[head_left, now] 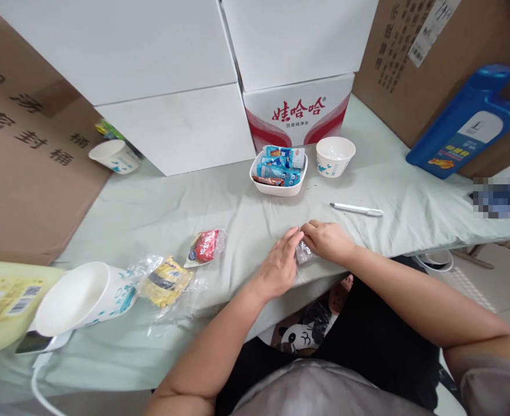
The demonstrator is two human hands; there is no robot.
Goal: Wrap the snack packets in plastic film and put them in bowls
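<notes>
At the near edge of the cloth-covered table, a crinkled clear plastic bag [306,253] lies between my hands. My right hand [329,241] is closed on its upper right side with the fingers bent. My left hand [280,264] presses against the bag's left side, its fingertips meeting those of the right; the thumb is partly hidden. What the bag contains, if anything, I cannot make out. To the left are a red-wrapped snack [206,247] and a yellow packet [167,282] inside clear plastic. Beyond my hands sits a white tray [276,189] filled with blue sachets [276,164].
A white pen [357,209] and a paper bowl [335,156] are right of the tray. Another paper bowl [115,156] tilts by a carton at left. A large paper cup [85,300] lies near a phone [36,341]. A blue bottle [465,124] leans at right; boxes [300,110] line the back.
</notes>
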